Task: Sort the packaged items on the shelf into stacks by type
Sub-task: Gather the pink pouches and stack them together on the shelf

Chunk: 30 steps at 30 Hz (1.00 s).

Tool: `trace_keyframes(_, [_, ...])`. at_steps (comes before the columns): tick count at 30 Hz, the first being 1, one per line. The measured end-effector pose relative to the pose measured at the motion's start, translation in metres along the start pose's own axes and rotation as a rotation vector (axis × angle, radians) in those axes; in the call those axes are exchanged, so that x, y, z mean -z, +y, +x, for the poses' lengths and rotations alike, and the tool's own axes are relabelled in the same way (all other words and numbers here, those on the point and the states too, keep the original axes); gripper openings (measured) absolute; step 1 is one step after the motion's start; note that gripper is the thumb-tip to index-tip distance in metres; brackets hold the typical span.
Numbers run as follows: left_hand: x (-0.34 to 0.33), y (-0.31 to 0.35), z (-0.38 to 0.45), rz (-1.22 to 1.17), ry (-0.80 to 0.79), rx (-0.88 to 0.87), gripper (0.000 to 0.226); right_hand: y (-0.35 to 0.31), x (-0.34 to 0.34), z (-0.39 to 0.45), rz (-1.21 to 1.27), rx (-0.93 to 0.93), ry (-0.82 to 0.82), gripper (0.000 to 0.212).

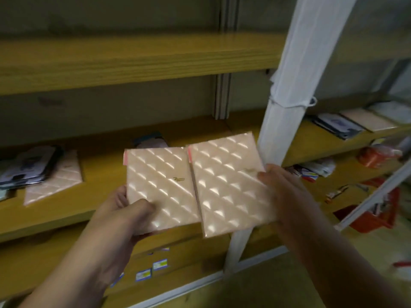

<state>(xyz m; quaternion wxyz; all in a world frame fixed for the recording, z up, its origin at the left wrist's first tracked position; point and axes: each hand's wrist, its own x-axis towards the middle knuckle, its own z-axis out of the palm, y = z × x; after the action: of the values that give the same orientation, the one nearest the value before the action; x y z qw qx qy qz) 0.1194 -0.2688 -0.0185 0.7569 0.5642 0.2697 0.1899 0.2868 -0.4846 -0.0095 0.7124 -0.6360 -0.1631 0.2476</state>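
Observation:
Two pink quilted packages are held side by side in front of the wooden shelf (100,174). My left hand (124,210) grips the left pink package (162,187) at its lower left corner, thumb on top. My right hand (282,190) grips the right pink package (229,185) along its right edge. On the shelf at the left lies another pink quilted package (55,183) under a pile of dark packaged items (29,167). A dark package (150,141) lies on the shelf behind the held ones.
A white wrapped upright post (287,103) stands just right of my hands. Beyond it the shelf holds more packages (355,123), pink and dark. A lower shelf carries small labelled packets (151,270). Red bins (378,210) and loose packets sit at the lower right.

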Motion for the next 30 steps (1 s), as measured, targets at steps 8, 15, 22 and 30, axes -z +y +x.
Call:
trace_keyframes(8, [-0.127, -0.035, -0.049, 0.016, -0.035, -0.032, 0.050, -0.023, 0.136, -0.048, 0.046, -0.026, -0.046, 0.021])
trace_keyframes(15, [-0.243, -0.061, -0.052, -0.022, -0.049, 0.055, 0.056, -0.030, 0.247, -0.062, 0.099, -0.081, 0.159, 0.018])
trace_keyframes(22, [-0.327, -0.075, -0.022, -0.002, -0.108, 0.105, 0.040, -0.036, 0.324, -0.053, 0.218, 0.005, 0.217, 0.021])
trace_keyframes(30, [-0.429, -0.094, 0.057, -0.034, -0.144, 0.130, 0.034, -0.040, 0.409, 0.004, 0.297, -0.059, 0.391, 0.031])
